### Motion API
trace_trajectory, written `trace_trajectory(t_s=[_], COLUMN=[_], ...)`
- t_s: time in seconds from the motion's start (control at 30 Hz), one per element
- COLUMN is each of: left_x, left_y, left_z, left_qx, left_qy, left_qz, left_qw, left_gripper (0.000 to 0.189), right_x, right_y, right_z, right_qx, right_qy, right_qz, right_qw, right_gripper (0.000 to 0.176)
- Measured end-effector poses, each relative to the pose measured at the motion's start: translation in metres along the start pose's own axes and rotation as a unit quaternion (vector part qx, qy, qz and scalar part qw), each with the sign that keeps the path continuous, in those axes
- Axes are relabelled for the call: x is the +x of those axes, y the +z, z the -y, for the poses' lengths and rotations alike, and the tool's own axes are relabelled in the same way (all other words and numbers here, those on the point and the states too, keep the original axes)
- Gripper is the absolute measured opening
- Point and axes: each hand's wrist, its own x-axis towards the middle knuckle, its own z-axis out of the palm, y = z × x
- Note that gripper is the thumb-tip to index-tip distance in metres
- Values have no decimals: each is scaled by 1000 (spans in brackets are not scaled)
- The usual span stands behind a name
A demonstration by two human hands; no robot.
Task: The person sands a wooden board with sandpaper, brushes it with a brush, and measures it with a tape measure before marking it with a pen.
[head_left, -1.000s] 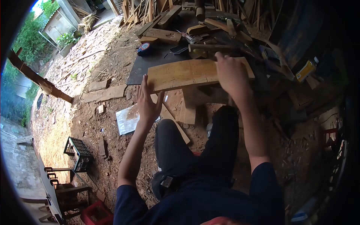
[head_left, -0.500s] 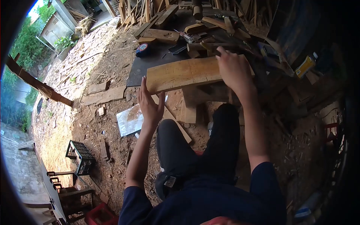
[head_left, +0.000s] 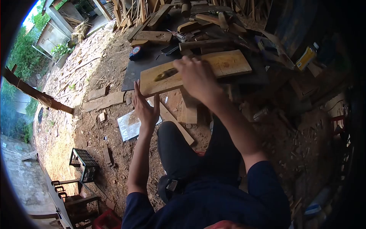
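Note:
A pale wooden board [head_left: 225, 63] lies across the near edge of the dark worktable [head_left: 131, 76], its upper face yellowish and partly stained. My right hand [head_left: 198, 78] is closed round a brush [head_left: 165, 74], whose dark bristles point left and meet or hover just over the board's left half; motion blurs it a little. At the board's left end my left hand [head_left: 145, 108] is open, fingers stretched up along the end and thumb near the lower edge. Most of the brush handle is hidden in my right hand.
Beyond the board sit a tape measure [head_left: 135, 53], a utility knife [head_left: 178, 36] and several wood offcuts [head_left: 154, 36]. A yellow bottle [head_left: 306, 58] stands at the right. A silvery sheet [head_left: 129, 126] and a black crate [head_left: 84, 164] are on the chip-covered ground.
My right hand has swept left and down along the board with the brush, from its right part to its left half. My left hand stays at the left end.

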Motion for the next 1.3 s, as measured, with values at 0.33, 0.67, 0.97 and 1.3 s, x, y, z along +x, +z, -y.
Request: trace_trajectory(t_s=[0.33,0.67,0.97,1.3], left_x=[-3,4,131,133], left_y=[4,0,-141,-133], left_z=[-1,0,-190,-245], left_qx=[9,-182,-288,-388], left_qy=[7,-66,380,452], left_qz=[-14,-47,-205,-123], left_qw=[1000,980,855,794], left_gripper=[87,63,77,78], right_x=[-10,-34,-34,-30], right_y=[24,21,30,22], right_z=[0,-7,-3,-3], right_qx=[-224,-165,-157,-137], right_qy=[91,6,8,25], right_qz=[-20,-41,-39,-7], right_qw=[970,985,987,990], right_gripper=[25,21,18,19])
